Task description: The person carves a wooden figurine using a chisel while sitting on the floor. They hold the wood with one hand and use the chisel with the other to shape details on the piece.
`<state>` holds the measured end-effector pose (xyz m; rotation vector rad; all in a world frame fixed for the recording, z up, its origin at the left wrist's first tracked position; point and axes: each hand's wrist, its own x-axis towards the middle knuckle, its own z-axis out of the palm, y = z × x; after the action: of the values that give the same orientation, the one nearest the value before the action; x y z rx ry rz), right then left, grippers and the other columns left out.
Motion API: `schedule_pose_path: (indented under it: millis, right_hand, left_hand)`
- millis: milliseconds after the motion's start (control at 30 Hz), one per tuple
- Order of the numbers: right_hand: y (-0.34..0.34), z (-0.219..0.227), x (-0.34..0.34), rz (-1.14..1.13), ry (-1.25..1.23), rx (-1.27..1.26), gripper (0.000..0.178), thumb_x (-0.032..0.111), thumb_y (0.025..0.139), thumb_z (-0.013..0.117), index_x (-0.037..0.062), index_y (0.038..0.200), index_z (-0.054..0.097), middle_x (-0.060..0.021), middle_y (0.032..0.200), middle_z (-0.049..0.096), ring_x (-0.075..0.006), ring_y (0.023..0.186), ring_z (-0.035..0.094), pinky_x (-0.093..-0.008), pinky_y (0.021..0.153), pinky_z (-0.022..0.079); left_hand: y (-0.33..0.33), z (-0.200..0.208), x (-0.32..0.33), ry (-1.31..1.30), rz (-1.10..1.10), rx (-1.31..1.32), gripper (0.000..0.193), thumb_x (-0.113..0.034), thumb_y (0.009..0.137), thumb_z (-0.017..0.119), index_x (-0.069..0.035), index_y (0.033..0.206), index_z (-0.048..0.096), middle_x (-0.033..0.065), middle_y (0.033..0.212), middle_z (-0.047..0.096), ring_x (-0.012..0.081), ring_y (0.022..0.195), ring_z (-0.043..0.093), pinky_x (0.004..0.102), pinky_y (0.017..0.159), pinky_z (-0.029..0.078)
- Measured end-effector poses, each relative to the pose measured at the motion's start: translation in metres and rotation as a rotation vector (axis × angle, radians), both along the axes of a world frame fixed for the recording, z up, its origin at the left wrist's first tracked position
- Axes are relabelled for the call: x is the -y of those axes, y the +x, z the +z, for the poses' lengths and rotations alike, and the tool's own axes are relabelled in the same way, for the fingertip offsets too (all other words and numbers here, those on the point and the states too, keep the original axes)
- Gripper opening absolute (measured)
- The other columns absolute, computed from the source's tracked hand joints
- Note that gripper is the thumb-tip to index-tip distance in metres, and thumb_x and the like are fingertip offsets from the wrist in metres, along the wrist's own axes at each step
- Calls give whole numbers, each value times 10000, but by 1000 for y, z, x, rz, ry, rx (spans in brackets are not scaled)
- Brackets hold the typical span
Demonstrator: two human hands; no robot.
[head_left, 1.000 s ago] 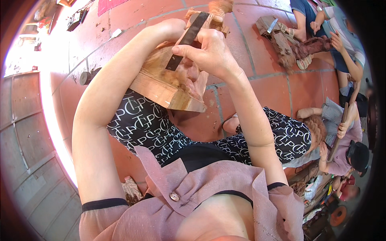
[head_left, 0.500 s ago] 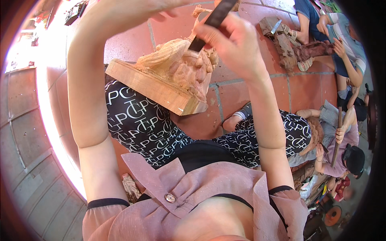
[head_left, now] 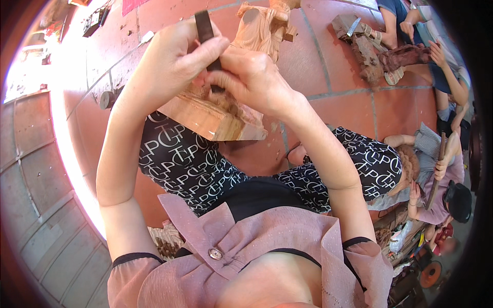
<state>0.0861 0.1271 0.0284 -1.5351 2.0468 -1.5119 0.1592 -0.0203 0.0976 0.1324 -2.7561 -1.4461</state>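
Note:
A pale carved wooden figure [head_left: 254, 33] on a block base [head_left: 221, 119] lies tilted against my patterned left trouser leg [head_left: 179, 159]. Over its carved lower part, both my hands are closed around one dark flat strip [head_left: 204, 31], whose exact kind I cannot make out. My left hand [head_left: 179, 59] grips it with the thumb laid across its upper part. Lower down, my right hand [head_left: 251, 79] pinches the strip close to the carving. The hands hide much of the figure's middle, and the strip's lower end shows only in part between the fingers.
Red floor tiles [head_left: 349, 123] surround me. At the right, co-workers sit by a dark wood carving [head_left: 405, 59] and a rough wood chunk [head_left: 367, 61]; one person holds a long stick [head_left: 436, 174]. Another carved piece [head_left: 167, 238] lies beside my left elbow.
My left hand has come down from above the figure and now grips the strip. My right hand has moved left and lower, bringing the strip nearer the base. More of the figure's far part shows.

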Motion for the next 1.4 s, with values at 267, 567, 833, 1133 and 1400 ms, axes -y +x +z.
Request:
schedule_pose_path:
  millis: [267, 567, 833, 1133, 1400]
  right_hand:
    - [5, 3, -1, 28, -9, -51, 159, 169, 804, 586, 19, 855, 584, -176, 781, 583, -347, 758, 581, -423, 653, 461]
    - [4, -7, 2, 11, -32, -152, 152, 157, 795, 574, 9, 791, 540, -165, 720, 567, -360, 728, 576, -429, 641, 462]
    - [9, -9, 11, -66, -34, -208, 113, 110, 777, 573, 7, 806, 535, -155, 745, 557, -349, 720, 567, -420, 638, 459]
    - [3, -14, 11, -163, -206, 164, 110, 136, 783, 614, 30, 790, 584, -79, 610, 540, -213, 556, 548, -343, 510, 427]
    - [-1, -29, -24, 26, -166, 513, 164, 115, 744, 679, 0, 727, 563, -33, 578, 483, -98, 559, 462, -267, 514, 384]
  left_hand:
    - [7, 7, -6, -2, 61, 7, 228, -218, 865, 515, -4, 789, 532, 11, 599, 518, 69, 549, 505, 222, 507, 409]
    - [3, 3, 1, 151, 80, 128, 244, -259, 869, 494, -24, 813, 529, 38, 632, 536, 87, 515, 540, 205, 478, 429]
    - [1, -9, 23, 272, 113, 250, 231, -267, 858, 487, -44, 817, 530, 40, 661, 553, 114, 558, 569, 222, 545, 441]
    - [-9, 13, -2, 77, 4, 53, 258, -261, 867, 575, -9, 919, 561, -3, 719, 550, 77, 618, 544, 206, 618, 445]
    - [-30, 3, -7, -2, -349, 88, 185, -151, 870, 567, -15, 996, 560, 3, 895, 579, 75, 770, 544, 246, 696, 457]
